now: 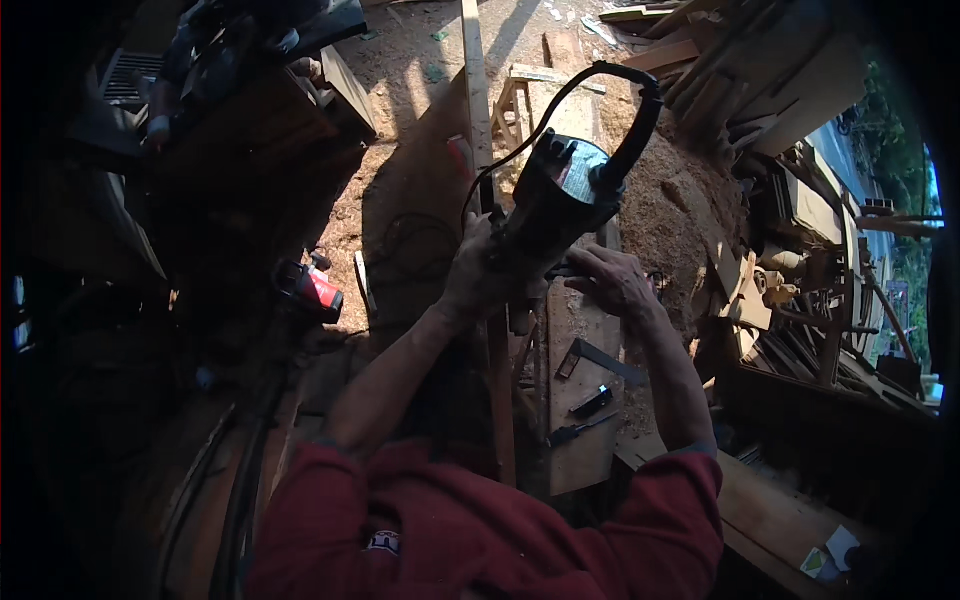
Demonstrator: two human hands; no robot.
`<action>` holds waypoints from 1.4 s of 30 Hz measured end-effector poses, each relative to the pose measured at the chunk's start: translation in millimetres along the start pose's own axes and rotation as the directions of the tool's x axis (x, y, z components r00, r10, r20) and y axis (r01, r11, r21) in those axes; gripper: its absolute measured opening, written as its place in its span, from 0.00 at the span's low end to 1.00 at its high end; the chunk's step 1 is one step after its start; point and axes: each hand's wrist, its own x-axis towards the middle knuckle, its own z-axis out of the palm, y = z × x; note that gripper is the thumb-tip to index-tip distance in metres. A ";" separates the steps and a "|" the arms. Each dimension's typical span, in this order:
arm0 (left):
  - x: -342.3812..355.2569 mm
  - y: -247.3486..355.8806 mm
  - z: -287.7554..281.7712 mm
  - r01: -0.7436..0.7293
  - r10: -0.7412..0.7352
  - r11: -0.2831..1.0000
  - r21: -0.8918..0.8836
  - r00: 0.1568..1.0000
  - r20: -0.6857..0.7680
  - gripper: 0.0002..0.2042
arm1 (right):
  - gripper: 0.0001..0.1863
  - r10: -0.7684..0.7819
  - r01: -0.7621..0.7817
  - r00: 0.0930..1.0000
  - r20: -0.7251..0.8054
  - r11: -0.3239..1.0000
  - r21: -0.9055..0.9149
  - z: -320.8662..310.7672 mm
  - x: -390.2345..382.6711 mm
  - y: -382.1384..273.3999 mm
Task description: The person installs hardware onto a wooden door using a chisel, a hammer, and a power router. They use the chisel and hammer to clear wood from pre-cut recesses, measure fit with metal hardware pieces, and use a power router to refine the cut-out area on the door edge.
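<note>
A black handheld power tool (562, 195) with a looped rear handle and a black cord is tilted up over a narrow wooden bench (575, 440). My left hand (472, 270) grips the tool's lower body from the left. My right hand (612, 280) rests at the tool's underside, its fingers curled near the base; what they touch is hidden in shadow. Both red sleeves come in from the lower edge. A long thin wooden strip (478, 120) runs away behind the tool.
A metal square (598, 358) and small dark tools (592, 402) lie on the bench. A red and black tool (312, 288) sits at left. Sawdust heaps (672, 215) and stacked timber (770, 70) fill the right. A small wooden stool (520, 90) stands beyond.
</note>
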 end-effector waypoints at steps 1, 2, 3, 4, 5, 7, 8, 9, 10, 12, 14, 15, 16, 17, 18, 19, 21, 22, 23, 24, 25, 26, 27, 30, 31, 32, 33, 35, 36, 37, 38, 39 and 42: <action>-4.1 -0.7 -7.7 -0.026 0.025 1.000 -0.011 0.998 -0.052 0.33 | 0.23 0.006 -0.006 1.000 -0.004 1.000 0.008 8.0 3.0 -4.3; -2.9 8.3 -12.6 -0.118 0.118 0.967 0.226 0.993 0.017 0.34 | 0.22 0.025 -0.025 1.000 -0.016 1.000 -0.005 10.4 6.8 -4.4; 1.5 16.8 -20.6 -0.218 0.186 0.868 0.446 0.976 0.114 0.35 | 0.22 -0.008 0.009 0.999 0.033 1.000 -0.008 15.3 9.8 -0.8; -0.2 20.8 -28.8 -0.185 0.177 0.881 0.435 0.982 0.060 0.35 | 0.21 -0.032 0.032 0.999 -0.036 0.999 0.006 24.4 7.0 2.3; -2.3 25.5 -36.7 -0.180 0.105 0.857 0.482 0.978 0.179 0.42 | 0.20 -0.052 0.054 0.993 -0.110 0.998 0.020 29.1 6.6 4.4; -7.7 46.2 -49.4 -0.136 -0.114 0.756 0.640 0.936 0.334 0.52 | 0.19 -0.047 0.049 0.994 -0.101 0.999 0.023 35.4 7.2 3.6; -6.7 38.9 -54.3 -0.108 -0.124 0.767 0.633 0.942 0.311 0.52 | 0.18 -0.034 0.036 0.995 -0.094 0.999 0.019 39.0 5.3 4.6; -8.2 29.5 -60.3 -0.186 -0.048 0.784 0.592 0.933 0.357 0.53 | 0.17 -0.108 0.109 0.982 -0.154 0.994 -0.004 37.0 13.7 -4.3; -12.5 22.4 -57.9 -0.259 0.022 0.800 0.541 0.915 0.404 0.53 | 0.17 -0.103 0.105 0.989 -0.106 0.994 0.010 39.2 10.4 -0.3; -9.7 14.6 -57.9 -0.254 0.022 0.808 0.532 0.915 0.403 0.50 | 0.17 0.042 -0.042 0.999 0.012 0.998 0.048 43.8 0.5 12.7; -10.4 15.6 -59.2 -0.261 0.037 0.758 0.598 0.932 0.360 0.47 | 0.17 -0.040 0.044 0.996 -0.079 0.998 0.051 42.3 9.4 1.6; -5.3 5.8 -56.8 -0.304 0.117 0.764 0.568 0.932 0.342 0.46 | 0.17 -0.021 0.023 0.998 -0.060 0.999 0.030 40.6 5.4 5.7; -7.5 2.6 -53.3 -0.336 0.185 0.766 0.548 0.932 0.313 0.44 | 0.17 -0.032 0.034 0.997 -0.071 0.999 0.016 43.2 5.7 7.1; -9.0 -0.7 -52.1 -0.196 0.060 0.869 0.454 0.953 0.297 0.43 | 0.17 -0.006 0.008 0.999 -0.053 0.999 0.036 41.1 4.8 6.2; -9.4 4.9 -45.9 -0.219 0.073 0.859 0.462 0.947 0.313 0.43 | 0.19 0.004 -0.004 0.999 -0.034 1.000 -0.009 31.7 0.7 6.8; -5.4 -5.2 -43.0 -0.279 0.156 0.816 0.507 0.950 0.270 0.42 | 0.19 -0.044 0.043 0.998 -0.048 0.999 -0.022 32.6 5.6 7.1; -4.0 -3.9 -48.1 -0.304 0.163 0.796 0.523 0.940 0.298 0.39 | 0.18 -0.013 0.012 0.999 -0.040 0.999 -0.034 32.7 6.5 12.5; -2.8 8.1 -55.8 -0.276 0.095 0.823 0.497 0.928 0.359 0.37 | 0.18 -0.065 0.063 0.996 -0.064 0.997 -0.033 34.6 12.0 15.6; -3.8 1.7 -59.8 -0.311 0.131 0.788 0.531 0.928 0.348 0.39 | 0.19 -0.066 0.064 0.996 -0.053 0.997 -0.039 36.5 14.9 17.0; -5.8 1.9 -60.1 -0.303 0.126 0.791 0.531 0.931 0.343 0.39 | 0.19 -0.067 0.064 0.997 -0.050 0.997 -0.053 36.3 18.7 17.7; -8.5 2.1 -59.6 -0.315 0.117 0.748 0.584 0.929 0.351 0.39 | 0.19 -0.092 0.089 0.995 -0.040 0.993 -0.071 38.0 17.8 24.8; -11.1 2.7 -58.8 -0.326 0.107 0.702 0.633 0.927 0.359 0.39 | 0.19 -0.092 0.090 0.995 -0.034 0.994 -0.068 38.2 14.4 26.5; -13.2 9.3 -58.1 -0.212 0.052 0.831 0.514 0.950 0.306 0.39 | 0.19 -0.093 0.091 0.996 -0.016 0.993 -0.077 36.5 12.2 25.6; -9.1 7.5 -57.3 -0.280 0.109 0.772 0.570 0.943 0.315 0.40 | 0.19 -0.100 0.104 0.994 0.046 0.989 -0.101 35.0 12.2 30.0; -8.7 4.2 -56.8 -0.302 0.139 0.752 0.587 0.942 0.307 0.40 | 0.19 -0.106 0.109 0.994 0.034 0.988 -0.109 35.0 13.7 28.8; -8.6 0.9 -55.7 -0.318 0.163 0.732 0.603 0.941 0.298 0.40 | 0.19 -0.112 0.113 0.994 0.021 0.987 -0.116 34.9 15.4 27.2; -6.7 -2.6 -52.6 -0.331 0.187 0.724 0.605 0.939 0.289 0.40 | 0.19 -0.117 0.117 0.993 0.000 0.989 -0.089 33.5 11.7 22.4; -3.0 -9.7 -52.3 -0.353 0.227 0.701 0.620 0.934 0.275 0.41 | 0.19 -0.102 0.105 0.994 0.027 0.985 -0.136 32.1 13.1 32.8; -2.1 -11.5 -52.9 -0.362 0.242 0.687 0.630 0.932 0.270 0.41 | 0.19 -0.084 0.088 0.996 0.036 0.986 -0.145 33.1 16.9 34.0; -4.9 -15.1 -53.4 -0.366 0.259 0.676 0.640 0.931 0.258 0.41 | 0.19 -0.094 0.098 0.995 0.031 0.979 -0.178 35.0 17.0 35.4; -6.5 -17.6 -52.1 -0.368 0.267 0.671 0.644 0.930 0.254 0.41 | 0.19 -0.087 0.092 0.995 0.040 0.980 -0.178 34.4 14.4 35.7; -5.2 -20.5 -55.0 -0.374 0.278 0.662 0.649 0.927 0.250 0.41 | 0.19 -0.049 0.055 0.998 0.045 0.986 -0.157 35.0 15.5 34.6; -4.6 -28.9 -48.8 -0.387 0.310 0.639 0.665 0.921 0.238 0.42 | 0.19 -0.026 0.034 0.997 0.079 0.994 -0.107 30.4 14.6 40.5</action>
